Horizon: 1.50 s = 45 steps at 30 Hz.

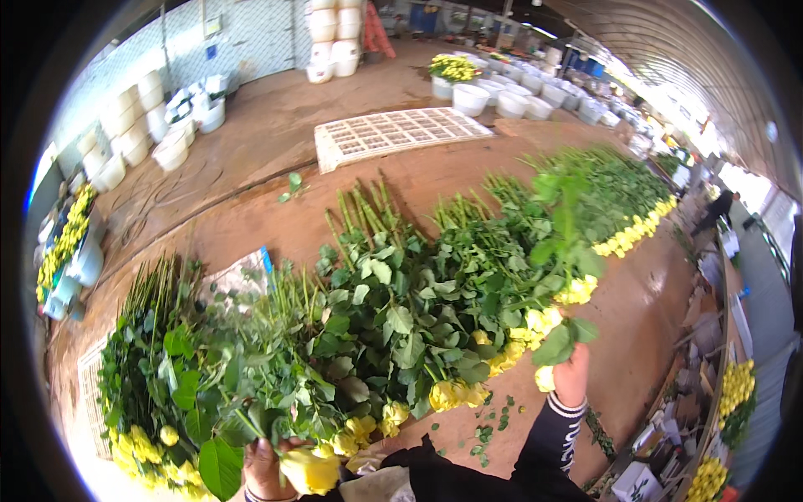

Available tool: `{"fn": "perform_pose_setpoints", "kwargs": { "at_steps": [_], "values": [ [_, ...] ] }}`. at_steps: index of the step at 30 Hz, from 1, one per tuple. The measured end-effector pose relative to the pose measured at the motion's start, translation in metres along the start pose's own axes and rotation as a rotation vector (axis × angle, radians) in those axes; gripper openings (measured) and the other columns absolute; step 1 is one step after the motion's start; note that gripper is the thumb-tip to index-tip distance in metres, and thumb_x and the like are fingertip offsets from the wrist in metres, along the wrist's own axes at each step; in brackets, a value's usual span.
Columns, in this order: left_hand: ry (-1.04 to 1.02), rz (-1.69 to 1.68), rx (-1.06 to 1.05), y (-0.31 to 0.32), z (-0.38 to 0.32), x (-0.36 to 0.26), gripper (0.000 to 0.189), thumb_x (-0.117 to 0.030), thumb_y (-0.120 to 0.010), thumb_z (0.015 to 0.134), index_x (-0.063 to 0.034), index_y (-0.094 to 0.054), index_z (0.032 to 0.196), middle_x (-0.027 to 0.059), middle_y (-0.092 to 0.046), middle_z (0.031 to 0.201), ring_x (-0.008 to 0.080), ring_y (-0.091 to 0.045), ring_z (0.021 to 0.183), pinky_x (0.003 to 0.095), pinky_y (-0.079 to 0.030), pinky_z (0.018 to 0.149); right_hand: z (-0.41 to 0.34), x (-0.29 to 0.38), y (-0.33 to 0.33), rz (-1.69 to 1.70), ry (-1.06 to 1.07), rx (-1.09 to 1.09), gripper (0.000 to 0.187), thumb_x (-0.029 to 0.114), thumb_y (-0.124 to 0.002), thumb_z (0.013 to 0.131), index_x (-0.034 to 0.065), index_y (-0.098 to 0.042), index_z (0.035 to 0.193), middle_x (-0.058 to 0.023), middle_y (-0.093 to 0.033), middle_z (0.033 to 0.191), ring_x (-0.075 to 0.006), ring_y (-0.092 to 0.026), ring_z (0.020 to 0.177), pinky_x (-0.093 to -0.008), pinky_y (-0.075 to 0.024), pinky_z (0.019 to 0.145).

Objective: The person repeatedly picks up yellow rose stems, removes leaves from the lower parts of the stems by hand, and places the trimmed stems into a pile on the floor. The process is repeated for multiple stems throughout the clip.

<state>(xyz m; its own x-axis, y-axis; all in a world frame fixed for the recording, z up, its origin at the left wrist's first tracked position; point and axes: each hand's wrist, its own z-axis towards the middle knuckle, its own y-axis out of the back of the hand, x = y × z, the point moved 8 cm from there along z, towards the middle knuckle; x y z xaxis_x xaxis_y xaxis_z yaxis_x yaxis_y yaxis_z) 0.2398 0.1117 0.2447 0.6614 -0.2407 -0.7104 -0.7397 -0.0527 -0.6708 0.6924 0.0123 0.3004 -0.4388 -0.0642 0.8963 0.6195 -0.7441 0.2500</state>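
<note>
My left hand [258, 469], low in the picture, grips the stem of a yellow rose [310, 470] just below its large bloom. Broad green leaves stand out around that stem. Over on the right, my right hand [572, 376] is closed around another rose stem [566, 213], whose leafy upper length is blurred. A pale yellow bloom [544, 378] shows beside that hand's fingers. Between my hands lies a long row of leafy cut roses [401, 314], stems pointing away and yellow heads towards me. More rose heads [147, 452] are bunched at the left.
Farther right along the row lies a large rose pile [602, 188]. A white plastic grate [401, 132] rests on the brown floor beyond. Pale buckets [470, 99] stand behind it, and others are stacked at the left wall. Boxes [637, 483] and scraps line the right side.
</note>
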Motion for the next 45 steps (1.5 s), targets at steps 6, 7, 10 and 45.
{"fn": "perform_pose_setpoints", "kwargs": {
  "at_steps": [6, 7, 10, 45],
  "values": [
    [0.123, 0.044, 0.357, -0.080, -0.032, 0.016, 0.028, -0.023, -0.053, 0.077, 0.0042, -0.055, 0.084, 0.0159, -0.059, 0.071, 0.0352, -0.057, 0.076, 0.0471, -0.042, 0.076, 0.014, -0.028, -0.007, 0.154, 0.018, 0.077, 0.042, -0.004, -0.045, 0.075, 0.0001, -0.040, 0.117, -0.0067, -0.048, 0.104, -0.0099, -0.047, 0.077, -0.0205, -0.0390, 0.068],
    [0.146, 0.005, 0.413, -0.090, -0.034, 0.018, 0.027, -0.021, -0.052, 0.078, 0.0052, -0.055, 0.083, 0.0175, -0.058, 0.074, 0.0363, -0.056, 0.080, 0.0490, -0.038, 0.080, 0.015, -0.028, -0.015, 0.244, 0.039, 0.139, 0.043, -0.004, -0.045, 0.076, 0.0005, -0.039, 0.118, -0.0092, -0.046, 0.111, -0.0107, -0.047, 0.078, -0.0204, -0.0396, 0.067],
    [0.387, 0.033, 0.600, -0.108, -0.036, 0.036, 0.041, -0.031, -0.048, 0.081, 0.0027, -0.048, 0.103, 0.0167, -0.055, 0.094, 0.0268, -0.048, 0.099, 0.0405, -0.033, 0.090, 0.012, -0.046, -0.042, 0.633, -0.219, 0.234, 0.043, 0.000, -0.048, 0.076, 0.0011, -0.039, 0.118, -0.0115, -0.050, 0.100, -0.0132, -0.049, 0.075, -0.0208, -0.0409, 0.064],
    [0.123, 0.001, -0.355, -0.077, 0.092, 0.219, 0.033, -0.032, -0.044, 0.079, -0.0044, -0.053, 0.094, 0.0106, -0.057, 0.089, 0.0270, -0.054, 0.083, 0.0443, -0.040, 0.078, 0.268, -0.095, 0.339, -0.569, 0.250, -0.235, 0.024, 0.002, -0.048, 0.071, -0.0015, -0.051, 0.095, -0.0185, -0.057, 0.073, -0.0251, -0.058, 0.069, -0.0301, -0.0436, 0.060]
  ]
}}
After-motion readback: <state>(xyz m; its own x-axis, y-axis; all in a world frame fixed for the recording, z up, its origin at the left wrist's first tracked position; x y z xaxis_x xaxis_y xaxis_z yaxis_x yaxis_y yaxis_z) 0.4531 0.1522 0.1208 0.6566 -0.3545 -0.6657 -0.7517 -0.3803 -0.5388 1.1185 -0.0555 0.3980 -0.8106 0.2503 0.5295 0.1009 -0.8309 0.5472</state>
